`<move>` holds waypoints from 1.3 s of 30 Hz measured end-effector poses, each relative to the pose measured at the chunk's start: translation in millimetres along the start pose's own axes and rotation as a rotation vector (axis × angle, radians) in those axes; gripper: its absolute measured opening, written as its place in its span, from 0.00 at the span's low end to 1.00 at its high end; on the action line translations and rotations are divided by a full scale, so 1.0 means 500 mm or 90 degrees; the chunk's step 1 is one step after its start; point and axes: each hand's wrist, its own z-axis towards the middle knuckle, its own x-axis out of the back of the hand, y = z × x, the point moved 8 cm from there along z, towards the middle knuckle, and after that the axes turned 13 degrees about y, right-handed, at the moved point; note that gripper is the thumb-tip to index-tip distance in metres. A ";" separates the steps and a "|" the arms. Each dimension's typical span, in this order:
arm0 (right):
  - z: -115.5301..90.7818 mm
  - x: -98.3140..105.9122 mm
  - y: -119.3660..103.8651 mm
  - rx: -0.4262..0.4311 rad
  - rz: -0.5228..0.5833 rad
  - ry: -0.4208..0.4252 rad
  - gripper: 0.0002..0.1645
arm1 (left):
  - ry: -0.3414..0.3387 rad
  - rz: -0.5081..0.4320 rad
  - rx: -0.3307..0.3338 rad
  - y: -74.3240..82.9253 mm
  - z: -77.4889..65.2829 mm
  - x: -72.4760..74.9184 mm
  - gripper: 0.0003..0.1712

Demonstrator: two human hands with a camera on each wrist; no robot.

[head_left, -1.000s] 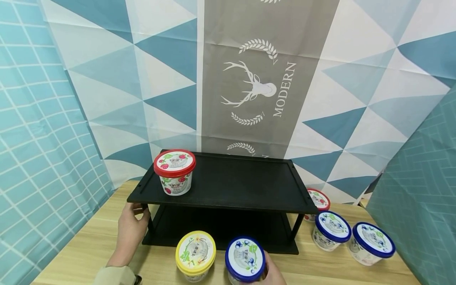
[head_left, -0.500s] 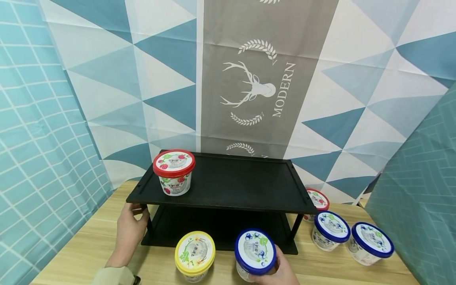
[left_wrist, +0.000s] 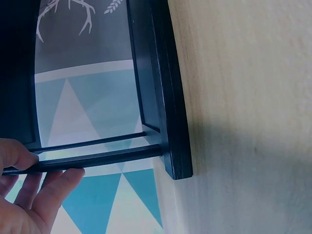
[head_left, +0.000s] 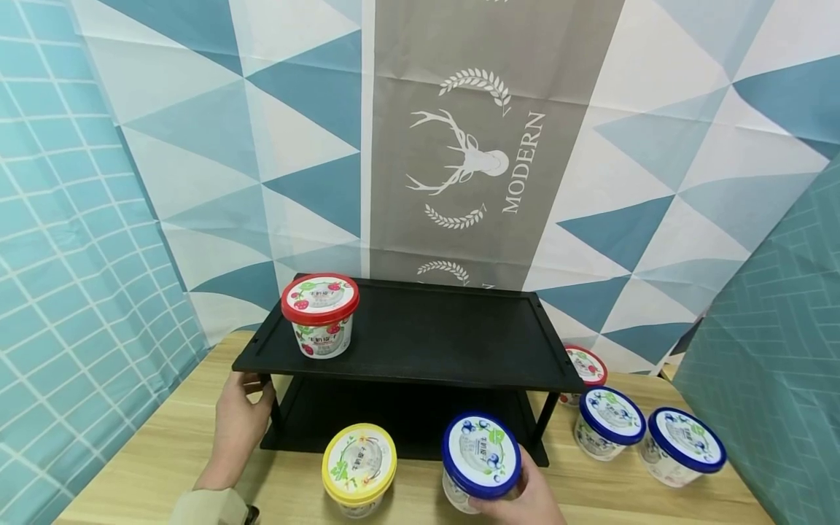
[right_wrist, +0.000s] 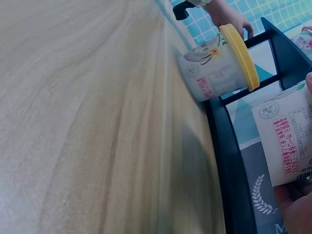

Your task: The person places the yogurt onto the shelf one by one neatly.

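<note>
My left hand (head_left: 238, 417) grips the front left post (left_wrist: 109, 157) of a black two-tier shelf (head_left: 446, 335), just under its upper board. In the left wrist view the thumb and fingers lie on either side of that post. My right hand (head_left: 525, 499) holds a paper tub with a blue lid (head_left: 482, 450) by its right side, in front of the lower tier. The right wrist view shows this tub's white printed wall (right_wrist: 287, 134) raised off the table. A yellow-lidded tub (head_left: 359, 467) stands on the table to its left. One red-lidded tub (head_left: 321, 317) sits on the upper board's left end.
Two more blue-lidded tubs (head_left: 612, 417) stand right of the shelf on the wooden table (head_left: 151, 437). Behind them, another red-lidded tub (head_left: 587, 366) is partly hidden by the shelf. A patterned cloth (head_left: 315, 146) hangs behind, with tiled-look cloth at both sides.
My right hand has raised the blue-lidded tub and carried it to the right and slightly forward, away from the yellow-lidded one. My left hand has stayed on the post.
</note>
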 end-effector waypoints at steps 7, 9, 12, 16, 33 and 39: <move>-0.001 0.014 -0.022 0.013 0.028 -0.018 0.52 | -0.003 0.011 0.009 -0.006 0.003 -0.004 0.18; -0.001 0.018 -0.028 0.014 0.030 -0.018 0.51 | -0.004 0.006 0.011 -0.006 0.003 -0.005 0.18; -0.003 0.025 -0.037 0.009 0.020 -0.005 0.52 | -0.007 0.006 0.009 -0.005 0.004 -0.006 0.18; -0.007 0.031 -0.050 0.002 0.030 0.007 0.51 | -0.003 0.006 0.005 -0.002 0.005 -0.005 0.18; -0.010 0.059 -0.075 0.008 0.051 0.019 0.51 | 0.001 0.003 0.002 -0.003 0.004 -0.003 0.18; -0.004 0.080 -0.075 -0.008 0.029 0.041 0.50 | -0.005 -0.004 0.008 -0.003 0.002 -0.002 0.18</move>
